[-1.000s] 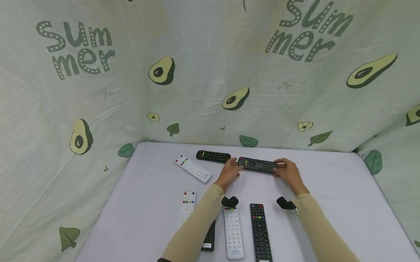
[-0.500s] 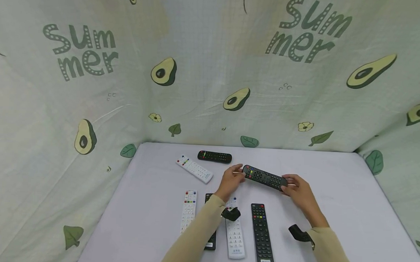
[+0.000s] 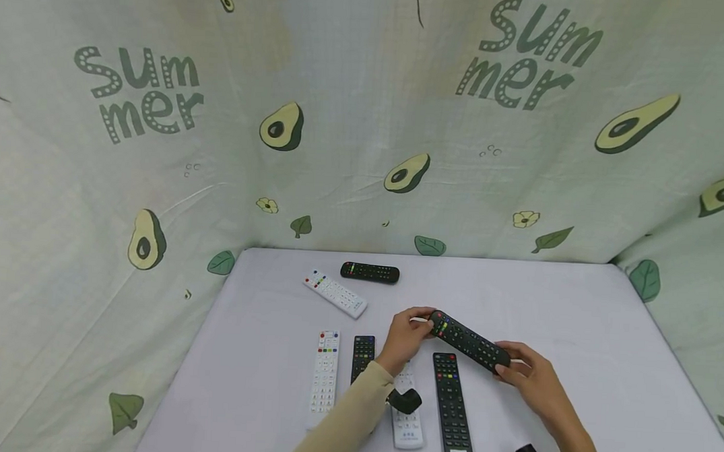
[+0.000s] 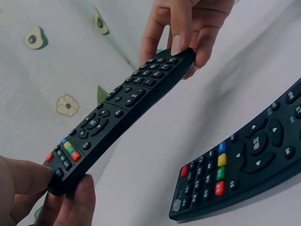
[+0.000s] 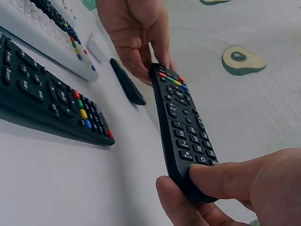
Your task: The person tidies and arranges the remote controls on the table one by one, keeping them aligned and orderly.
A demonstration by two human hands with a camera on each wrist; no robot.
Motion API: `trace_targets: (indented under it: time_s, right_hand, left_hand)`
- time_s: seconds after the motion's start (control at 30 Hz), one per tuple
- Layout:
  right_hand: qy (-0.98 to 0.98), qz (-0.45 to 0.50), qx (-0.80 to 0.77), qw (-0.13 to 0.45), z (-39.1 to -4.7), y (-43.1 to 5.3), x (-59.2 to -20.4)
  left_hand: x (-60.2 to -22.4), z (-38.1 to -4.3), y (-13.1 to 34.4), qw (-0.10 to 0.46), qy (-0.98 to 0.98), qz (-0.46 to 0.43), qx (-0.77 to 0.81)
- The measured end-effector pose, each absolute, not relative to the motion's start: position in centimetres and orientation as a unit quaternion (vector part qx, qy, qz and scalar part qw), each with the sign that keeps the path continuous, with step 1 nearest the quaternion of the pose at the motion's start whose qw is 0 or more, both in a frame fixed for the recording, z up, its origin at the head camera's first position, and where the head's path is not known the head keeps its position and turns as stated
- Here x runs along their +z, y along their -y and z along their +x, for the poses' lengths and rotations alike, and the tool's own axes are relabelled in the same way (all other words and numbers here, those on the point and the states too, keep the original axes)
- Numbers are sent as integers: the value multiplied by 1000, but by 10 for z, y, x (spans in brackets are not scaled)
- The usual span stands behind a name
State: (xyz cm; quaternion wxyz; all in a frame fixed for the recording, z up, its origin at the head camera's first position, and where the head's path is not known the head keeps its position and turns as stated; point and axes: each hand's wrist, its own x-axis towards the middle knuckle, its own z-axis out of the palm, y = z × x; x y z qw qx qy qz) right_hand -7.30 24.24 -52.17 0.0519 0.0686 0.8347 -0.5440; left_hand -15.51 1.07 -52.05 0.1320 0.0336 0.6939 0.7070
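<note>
Both hands hold one black remote control (image 3: pixel 469 341) in the air above the table, slanting down to the right. My left hand (image 3: pixel 404 337) pinches its upper end, near the red button and the coloured buttons. The other end, by the number keys, is between the thumb and fingers of my right hand (image 3: pixel 534 382). In the left wrist view the held remote (image 4: pixel 117 110) crosses the picture, buttons showing. Just below it on the table lies a longer black remote (image 3: pixel 453 409). A white remote (image 3: pixel 408 427) beside that one is partly covered by the left wrist.
Farther left lie a black remote (image 3: pixel 364 353), partly behind the left sleeve, and a white remote (image 3: pixel 324 373). Near the table's back edge are a slanted white remote (image 3: pixel 335 293) and a short black remote (image 3: pixel 369 272). A printed cloth (image 3: pixel 343 104) hangs behind the white table (image 3: pixel 241 355).
The held black remote has come from the back of the table toward the front and right, tilting more steeply. Both hands moved with it. The other remotes have stayed in place.
</note>
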Motion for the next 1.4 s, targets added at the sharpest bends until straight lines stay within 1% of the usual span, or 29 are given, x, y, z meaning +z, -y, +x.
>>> trace_targets:
  time_s: [0.27,0.43,0.6,0.77,1.03,1.2,1.4]
  right_hand:
    - [-824,122,-549,70,-50,-244,-526]
    - [-816,135,-556,76,-40,-247,-527]
    - [-810,145,-559,105,-31,-248,-527]
    - [-823,131,-535,139,-26,-248,-527]
    - [-819,32,-538,197,-22,-249,-528]
    - [-824,31,-525,211,-19,-246,-528]
    - [-857,76,-468,199,-16,-239,-528]
  left_hand:
    - [-516,-136,-17,150,-693,61,702]
    - [-513,-129,-21,143,-710,85,684]
    - [-512,-125,-25,141,-737,87,655]
    - [-512,-123,-28,157,-759,100,624]
    - [-516,-126,-36,168,-781,122,589]
    - [-517,-126,-42,174,-789,137,573]
    - [-518,-126,-52,186,-791,150,564]
